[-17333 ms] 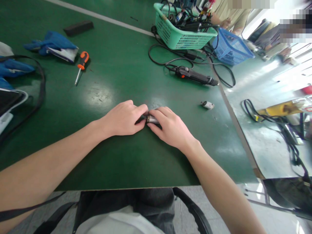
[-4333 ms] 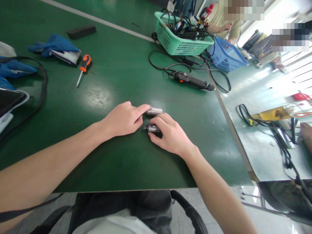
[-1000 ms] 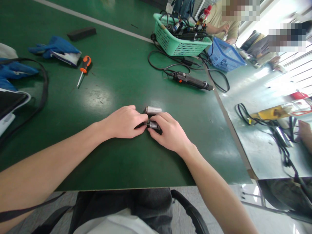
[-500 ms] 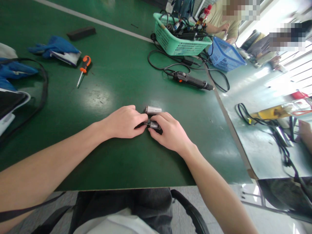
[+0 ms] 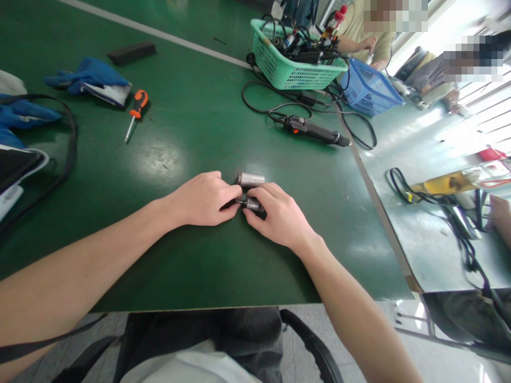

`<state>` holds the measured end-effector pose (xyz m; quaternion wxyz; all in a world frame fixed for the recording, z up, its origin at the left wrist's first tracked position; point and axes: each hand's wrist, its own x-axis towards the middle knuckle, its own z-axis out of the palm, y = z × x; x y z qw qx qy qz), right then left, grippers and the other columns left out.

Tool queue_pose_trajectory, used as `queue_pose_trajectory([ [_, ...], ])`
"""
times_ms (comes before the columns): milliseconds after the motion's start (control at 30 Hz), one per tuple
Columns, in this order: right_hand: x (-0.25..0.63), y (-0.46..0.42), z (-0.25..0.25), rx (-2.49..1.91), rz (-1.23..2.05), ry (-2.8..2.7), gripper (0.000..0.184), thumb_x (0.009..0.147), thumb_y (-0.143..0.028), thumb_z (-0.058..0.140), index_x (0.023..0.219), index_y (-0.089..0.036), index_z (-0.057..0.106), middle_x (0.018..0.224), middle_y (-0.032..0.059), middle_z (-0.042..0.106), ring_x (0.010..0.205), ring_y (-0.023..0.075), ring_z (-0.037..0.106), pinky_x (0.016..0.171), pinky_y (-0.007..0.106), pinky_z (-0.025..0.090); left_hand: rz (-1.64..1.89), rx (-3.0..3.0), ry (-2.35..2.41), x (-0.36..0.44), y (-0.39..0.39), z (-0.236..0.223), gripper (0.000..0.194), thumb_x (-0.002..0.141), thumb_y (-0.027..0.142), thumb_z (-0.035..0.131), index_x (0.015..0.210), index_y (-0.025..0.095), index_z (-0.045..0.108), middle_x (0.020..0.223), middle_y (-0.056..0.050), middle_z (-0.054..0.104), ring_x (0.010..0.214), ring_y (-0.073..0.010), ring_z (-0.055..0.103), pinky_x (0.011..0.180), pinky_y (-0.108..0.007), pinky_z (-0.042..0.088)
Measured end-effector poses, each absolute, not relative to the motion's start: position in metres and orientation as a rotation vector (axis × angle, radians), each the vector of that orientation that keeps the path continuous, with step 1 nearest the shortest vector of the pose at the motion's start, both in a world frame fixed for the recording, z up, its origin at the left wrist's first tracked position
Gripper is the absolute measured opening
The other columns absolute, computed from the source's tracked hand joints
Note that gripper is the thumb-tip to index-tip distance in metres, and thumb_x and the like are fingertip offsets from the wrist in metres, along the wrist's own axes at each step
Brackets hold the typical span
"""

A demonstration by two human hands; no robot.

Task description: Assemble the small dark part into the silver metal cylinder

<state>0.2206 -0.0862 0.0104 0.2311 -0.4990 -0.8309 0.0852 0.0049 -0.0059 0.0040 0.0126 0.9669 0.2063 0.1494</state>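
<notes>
Both my hands rest on the green table (image 5: 191, 127), fingertips meeting at its middle. My right hand (image 5: 279, 215) is closed around a small grey metal motor part (image 5: 252, 204) with a thin shaft pointing left. My left hand (image 5: 202, 199) is curled, and its thumb and fingers pinch at that shaft end; what they hold is hidden. Just behind the fingers, a loose silver metal sleeve (image 5: 250, 179) lies on the table, untouched.
A black electric screwdriver (image 5: 315, 132) with its cable lies further back, before a green basket (image 5: 297, 69) of tools and a blue basket (image 5: 369, 88). An orange-handled screwdriver (image 5: 134, 113), blue gloves (image 5: 90, 77) and a black block (image 5: 131, 51) lie to the left. Another person sits beyond the baskets.
Since 4.3 s ago my left hand left the silver sleeve and closed in on the motor part's shaft. Over the last second nothing visibly moved.
</notes>
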Motion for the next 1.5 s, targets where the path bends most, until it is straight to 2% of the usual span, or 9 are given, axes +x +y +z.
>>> queue_pose_trajectory([
  [667,0.2201,-0.0862,0.0123,-1.378,0.235,-2.296,0.012,0.093,-0.024,0.062,0.105,-0.02,0.064,0.109,0.012,0.071,0.103,0.0301,0.065,0.091,0.044,0.056,0.396,2.975,0.715,0.0057,-0.008,0.0072,0.021,0.095,0.031,0.049,0.087,0.019,0.064,0.069,-0.003,0.069,0.063,-0.0196,0.061,0.073,-0.034,0.046],
  [1500,0.2202,-0.086,0.0115,-1.377,0.245,-2.284,0.013,0.093,-0.025,0.062,0.106,-0.021,0.064,0.111,0.0118,0.071,0.105,0.0299,0.065,0.091,0.044,0.056,0.401,2.957,0.694,0.0067,-0.0071,0.0069,0.022,0.095,0.032,0.05,0.085,0.019,0.065,0.069,-0.004,0.068,0.063,-0.02,0.061,0.072,-0.035,0.044],
])
